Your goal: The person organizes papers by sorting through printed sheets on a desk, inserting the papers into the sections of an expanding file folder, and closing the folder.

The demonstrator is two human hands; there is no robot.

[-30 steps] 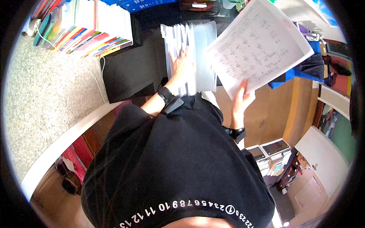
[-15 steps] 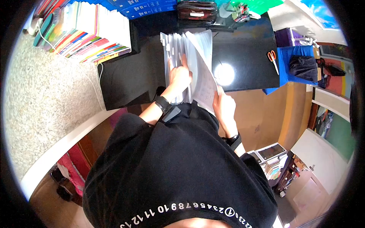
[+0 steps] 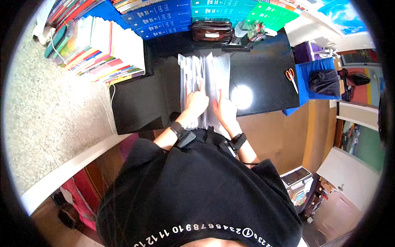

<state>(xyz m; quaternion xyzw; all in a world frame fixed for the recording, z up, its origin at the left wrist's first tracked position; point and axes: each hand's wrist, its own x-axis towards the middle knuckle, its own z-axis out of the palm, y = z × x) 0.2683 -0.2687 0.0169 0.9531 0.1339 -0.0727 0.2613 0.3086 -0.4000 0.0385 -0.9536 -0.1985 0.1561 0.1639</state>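
A translucent document folder (image 3: 209, 68) with several tabbed divider sheets stands fanned open at the desk's front edge, against my body. My left hand (image 3: 195, 103) straddles a bundle of its dividers on the left side, with fingers on both sides of them. My right hand (image 3: 226, 110) lies against the right-hand sheets with its index finger stretched up and thumb apart. The gap between the dividers lies between both hands. What is inside the pockets cannot be made out.
The black desk (image 3: 263, 70) carries orange-handled scissors (image 3: 291, 79) at right and a dark pouch (image 3: 212, 32) at the back. Stacked books (image 3: 109, 47) stand at left, blue boxes (image 3: 162, 18) behind. A blue cloth (image 3: 306, 72) hangs beyond the right edge.
My right hand has let go of the outer sheet's edge and moved left, onto the inner sheets. The lifted right flap now stands more upright. My left hand stays among the dividers.
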